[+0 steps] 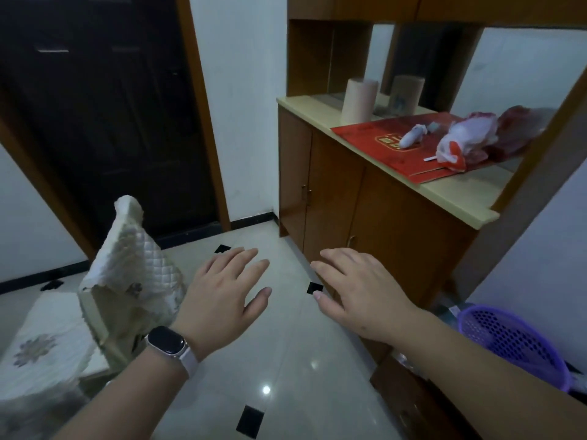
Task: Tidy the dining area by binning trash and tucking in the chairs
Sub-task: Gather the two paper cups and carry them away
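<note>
Head view: both arms reach out low over the tiled floor (286, 360), palms down.
Left hand (222, 290): fingers straight and spread, holding nothing, hovering just right of the chair back; a watch (166, 342) on its wrist.
Right hand (359, 293): same story, fingers loose and splayed, empty, in front of the cabinet's lower doors.
Chair (127, 281): lower left, quilted cream cover on back and seat, standing on the floor, touched by neither hand.
Purple basket (508, 341): lower right, beyond the right forearm.
Cabinet surface (460, 192): a red folder (381, 144) lies flat, a small white object (413, 136) on it, a crumpled plastic bag (460, 141) beside that, a pink roll (359, 98) farther back.
Door (104, 115): dark, far left.
</note>
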Demonstrator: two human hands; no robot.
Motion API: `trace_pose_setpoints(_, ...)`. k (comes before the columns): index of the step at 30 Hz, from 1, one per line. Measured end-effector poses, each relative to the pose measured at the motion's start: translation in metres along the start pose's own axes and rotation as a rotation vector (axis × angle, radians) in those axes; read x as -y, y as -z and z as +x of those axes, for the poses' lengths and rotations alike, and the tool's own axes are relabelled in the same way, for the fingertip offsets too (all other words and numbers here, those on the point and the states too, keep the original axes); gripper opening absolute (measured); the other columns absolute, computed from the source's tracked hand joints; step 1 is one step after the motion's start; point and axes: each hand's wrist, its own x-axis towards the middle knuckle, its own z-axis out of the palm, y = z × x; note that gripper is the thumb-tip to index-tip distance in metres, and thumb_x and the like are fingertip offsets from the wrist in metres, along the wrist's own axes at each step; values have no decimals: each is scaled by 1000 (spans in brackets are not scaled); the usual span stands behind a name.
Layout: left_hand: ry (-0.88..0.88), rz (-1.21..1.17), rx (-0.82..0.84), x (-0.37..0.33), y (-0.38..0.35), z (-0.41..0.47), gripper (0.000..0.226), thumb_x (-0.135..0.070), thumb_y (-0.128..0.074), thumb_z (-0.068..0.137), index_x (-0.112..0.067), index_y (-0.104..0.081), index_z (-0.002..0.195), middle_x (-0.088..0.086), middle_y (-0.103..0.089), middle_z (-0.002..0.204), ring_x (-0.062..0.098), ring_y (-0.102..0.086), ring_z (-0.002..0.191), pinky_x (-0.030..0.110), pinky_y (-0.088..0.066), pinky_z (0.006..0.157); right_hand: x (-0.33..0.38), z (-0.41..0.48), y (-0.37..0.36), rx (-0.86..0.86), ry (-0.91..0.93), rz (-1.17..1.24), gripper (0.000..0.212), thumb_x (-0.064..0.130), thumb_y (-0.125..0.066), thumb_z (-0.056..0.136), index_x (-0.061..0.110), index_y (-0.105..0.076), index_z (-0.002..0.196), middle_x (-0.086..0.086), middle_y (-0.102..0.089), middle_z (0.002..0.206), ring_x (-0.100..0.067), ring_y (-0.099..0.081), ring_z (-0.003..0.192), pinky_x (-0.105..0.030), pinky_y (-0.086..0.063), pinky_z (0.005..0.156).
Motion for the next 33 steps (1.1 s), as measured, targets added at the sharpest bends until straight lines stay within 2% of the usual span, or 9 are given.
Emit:
trace_pose_setpoints(8,92,34,36,66,-40,56,48,-50,-44,94,-21,-62,128,3,-60,133,24,-53,124,40,-41,100,-31,109,-52,20,102,69,47,50,-42,94,24,-52,131,-1,-52,135,-20,-44,126,-38,-39,100)
trace_pose_setpoints(11,116,71,35,95,-55,86,47,-50,-45,94,-21,-62,127,3,-60,132,23,-53,123,35,-36,101,-47,158,-75,-13,154,75,46,50,-42,93,24,-54,129,-1,-53,133,-21,-44,125,-39,-39,100)
trace_pose_setpoints(14,168,100,51,127,-70,125,48,-50,-44,95,-21,-62,128,1,-60,133,23,-53,124,36,-38,102,-66,219,-93,-46,205,108,46,49,-44,92,22,-55,128,-1,-54,130,-22,-45,123,-41,-40,99)
trace_pose_setpoints(18,200,151,30,166,-79,184,47,-49,-44,94,-21,-62,127,2,-62,130,23,-53,123,34,-33,103,-95,300,-111,-87,265,162,48,49,-44,92,20,-56,129,-3,-56,127,-24,-49,120,-42,-42,97)
trace_pose_setpoints(22,234,201,0,201,-86,240,43,-47,-50,93,-19,-63,124,5,-61,131,26,-53,124,41,-40,102,-117,378,-123,-105,311,178,47,48,-44,92,18,-58,125,-5,-56,129,-27,-49,120,-44,-41,99)
trace_pose_setpoints(27,298,233,2,242,-96,259,41,-45,-50,94,-19,-63,123,5,-61,132,27,-53,126,44,-43,102,-111,442,-145,-65,370,221,50,48,-44,90,18,-59,127,-4,-57,131,-26,-50,122,-43,-41,100)
trace_pose_setpoints(33,373,309,29,326,-109,279,43,-46,-49,94,-19,-62,125,6,-61,132,27,-53,126,46,-44,103,-91,542,-172,-46,440,240,50,50,-41,92,21,-58,128,-3,-56,132,-24,-49,123,-41,-40,101)
